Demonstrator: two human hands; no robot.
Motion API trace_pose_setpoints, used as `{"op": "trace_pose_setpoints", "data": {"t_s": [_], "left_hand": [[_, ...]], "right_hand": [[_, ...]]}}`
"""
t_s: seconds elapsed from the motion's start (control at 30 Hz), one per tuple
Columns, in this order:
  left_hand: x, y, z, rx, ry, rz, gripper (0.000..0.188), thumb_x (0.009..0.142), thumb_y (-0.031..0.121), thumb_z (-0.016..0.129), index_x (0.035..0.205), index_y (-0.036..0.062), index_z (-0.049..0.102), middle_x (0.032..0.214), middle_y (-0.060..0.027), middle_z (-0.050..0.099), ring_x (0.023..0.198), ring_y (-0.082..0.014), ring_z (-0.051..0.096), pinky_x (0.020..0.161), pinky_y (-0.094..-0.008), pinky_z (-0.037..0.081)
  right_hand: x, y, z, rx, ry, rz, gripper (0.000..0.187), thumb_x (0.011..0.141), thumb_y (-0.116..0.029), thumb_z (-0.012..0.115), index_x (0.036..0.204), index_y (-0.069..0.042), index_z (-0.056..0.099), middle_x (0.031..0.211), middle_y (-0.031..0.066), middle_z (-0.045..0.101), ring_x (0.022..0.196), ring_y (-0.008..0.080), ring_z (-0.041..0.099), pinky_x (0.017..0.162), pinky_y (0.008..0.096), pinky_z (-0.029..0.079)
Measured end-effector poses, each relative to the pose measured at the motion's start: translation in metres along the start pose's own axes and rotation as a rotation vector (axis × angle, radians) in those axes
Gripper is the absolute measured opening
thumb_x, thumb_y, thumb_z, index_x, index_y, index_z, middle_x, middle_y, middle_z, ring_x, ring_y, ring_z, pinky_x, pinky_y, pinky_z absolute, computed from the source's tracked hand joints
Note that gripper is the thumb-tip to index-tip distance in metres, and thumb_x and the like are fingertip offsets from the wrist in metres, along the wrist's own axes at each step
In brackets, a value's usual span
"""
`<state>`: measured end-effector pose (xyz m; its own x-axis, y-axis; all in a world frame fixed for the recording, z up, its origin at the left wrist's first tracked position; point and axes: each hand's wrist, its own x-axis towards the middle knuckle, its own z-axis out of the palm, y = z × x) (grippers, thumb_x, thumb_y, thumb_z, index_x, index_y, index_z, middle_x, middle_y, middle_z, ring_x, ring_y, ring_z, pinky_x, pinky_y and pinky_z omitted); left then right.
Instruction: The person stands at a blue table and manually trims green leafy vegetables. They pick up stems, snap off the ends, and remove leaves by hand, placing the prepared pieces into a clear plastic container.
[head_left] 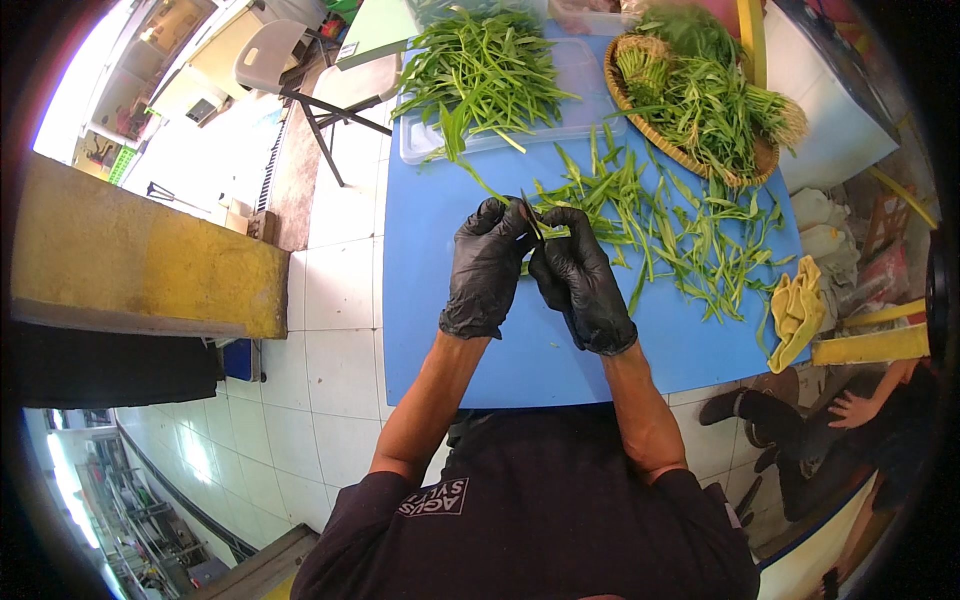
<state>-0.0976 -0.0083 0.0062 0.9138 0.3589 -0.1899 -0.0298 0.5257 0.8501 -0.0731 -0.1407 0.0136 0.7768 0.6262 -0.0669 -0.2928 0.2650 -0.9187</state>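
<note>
- Two hands in black gloves met over the blue surface (450, 370), both just nearer the person than the loose scatter of greens.
- The left hand (487, 265) was curled shut, its fingertips pinched on one green stem (553, 232) at the near-left edge of that scatter.
- The right hand (580, 278) was closed around a small dark knife (531, 216), its blade pointing up between the two hands and touching the same stem.
- One scatter of loose cut greens (680, 240) lay spread across the surface, just beyond and to the right of the hands.
- One yellow cloth (797, 310) sat crumpled at the surface's right edge, right of the scatter.
- One clear plastic tray (590, 110) stood beyond the scatter, bearing one heap of trimmed greens (480, 70).
- One woven basket (690, 155) stood to the right of the tray, holding bundles of greens (700, 90) with pale root ends; I could not count the bundles.
- One white chair (275, 50) stood on the tiled floor, left of the tray.
</note>
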Motion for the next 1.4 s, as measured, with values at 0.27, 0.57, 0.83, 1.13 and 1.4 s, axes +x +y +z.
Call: {"op": "trace_pose_setpoints", "data": {"t_s": [0.27,0.57,0.83,1.13,1.4], "left_hand": [[0.004,-0.003,-0.004,0.065,0.014,-0.031,0.023,0.091,0.034,0.060,0.092,0.0107,0.060,0.072,-0.0005,0.057,0.054,-0.0092,0.052,0.041,-0.0217,0.041],[0.001,-0.003,-0.006,-0.331,-0.108,-0.143,0.015,0.089,0.018,0.063,0.095,0.0040,0.061,0.085,-0.0053,0.063,0.071,-0.0143,0.059,0.061,-0.0254,0.051],[0.007,0.006,-0.001,-0.247,-0.039,-0.087,0.021,0.088,0.022,0.064,0.096,0.0033,0.060,0.087,-0.0043,0.061,0.077,-0.0146,0.059,0.071,-0.0265,0.051],[0.008,0.002,-0.016,-0.105,-0.013,-0.045,0.022,0.089,0.026,0.062,0.097,0.0054,0.059,0.075,-0.0031,0.061,0.059,-0.0116,0.056,0.050,-0.0234,0.047],[0.011,0.003,-0.013,-0.048,-0.059,-0.003,0.020,0.092,0.022,0.060,0.100,0.0039,0.059,0.083,-0.0033,0.060,0.073,-0.0117,0.057,0.062,-0.0236,0.048]], "right_hand": [[0.002,0.001,-0.004,0.031,-0.053,-0.003,0.024,0.098,-0.018,0.046,0.122,-0.013,0.045,0.061,-0.0052,0.038,0.047,0.0030,0.027,0.042,0.0192,0.020],[0.007,0.002,0.004,0.043,-0.035,0.008,0.020,0.097,-0.014,0.046,0.117,-0.016,0.043,0.064,-0.0048,0.040,0.048,0.0031,0.029,0.042,0.0186,0.022],[0.010,-0.002,0.000,0.065,-0.083,0.025,0.016,0.096,-0.015,0.048,0.111,-0.016,0.041,0.068,-0.0038,0.047,0.049,0.0025,0.034,0.042,0.0177,0.025],[0.016,-0.002,0.007,0.085,-0.098,0.058,0.020,0.097,-0.012,0.045,0.116,-0.015,0.043,0.067,-0.0040,0.045,0.048,0.0014,0.030,0.041,0.0171,0.022],[0.018,-0.001,0.004,0.032,-0.042,0.057,0.023,0.093,-0.011,0.052,0.114,-0.017,0.044,0.068,-0.0051,0.048,0.048,0.0013,0.033,0.041,0.0165,0.023]]}}
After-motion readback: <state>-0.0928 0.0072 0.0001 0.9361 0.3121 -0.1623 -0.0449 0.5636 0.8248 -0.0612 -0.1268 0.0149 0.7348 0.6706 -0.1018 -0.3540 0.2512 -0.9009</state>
